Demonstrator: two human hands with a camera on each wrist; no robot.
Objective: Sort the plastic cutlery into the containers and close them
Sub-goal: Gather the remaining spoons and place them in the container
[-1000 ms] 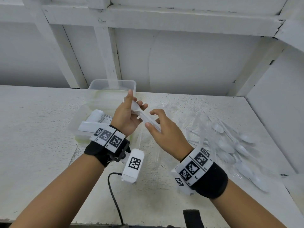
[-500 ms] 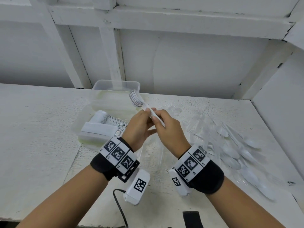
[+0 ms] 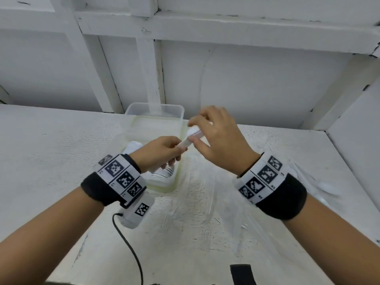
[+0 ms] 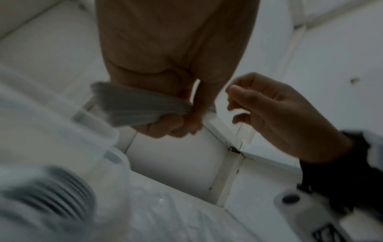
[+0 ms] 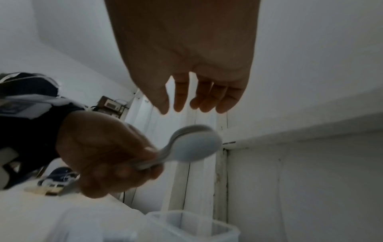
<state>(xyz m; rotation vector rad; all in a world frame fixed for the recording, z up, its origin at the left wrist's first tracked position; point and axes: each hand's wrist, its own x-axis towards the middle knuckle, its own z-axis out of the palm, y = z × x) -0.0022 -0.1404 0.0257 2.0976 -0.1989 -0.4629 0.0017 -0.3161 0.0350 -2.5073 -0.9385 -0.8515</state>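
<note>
Gripping a nested stack of white plastic spoons (image 3: 190, 140) near mid-frame, the left hand (image 3: 158, 152) has its fingers curled round the handles, bowls pointing toward the upper right. The right hand (image 3: 216, 138) sits at the bowl end with loosely bent fingers; from the wrist views its fingers look spread and just off the stack, so I judge it holds nothing — though the head view leaves contact at the fingertips unclear. Doing this step well probably means squaring the bowls so they stay nested, then lowering the bundle flat into the near container (image 3: 174, 182), which lies just below the hands and already carries a row of white cutlery (image 3: 164, 171). Keeping the handles parallel to that row should save room for the lid. Behind it, toward the top centre, stands a second clear container (image 3: 181, 110), seemingly empty. Loose spoons (image 3: 327, 189) lie blurred at the right edge on crinkled clear plastic wrap (image 3: 226, 212) spread over the white table (image 3: 51, 151). A black cable (image 3: 131, 247) trails at lower left, well clear of the work; the left wrist itself hangs over the near container and partly hides it.
</note>
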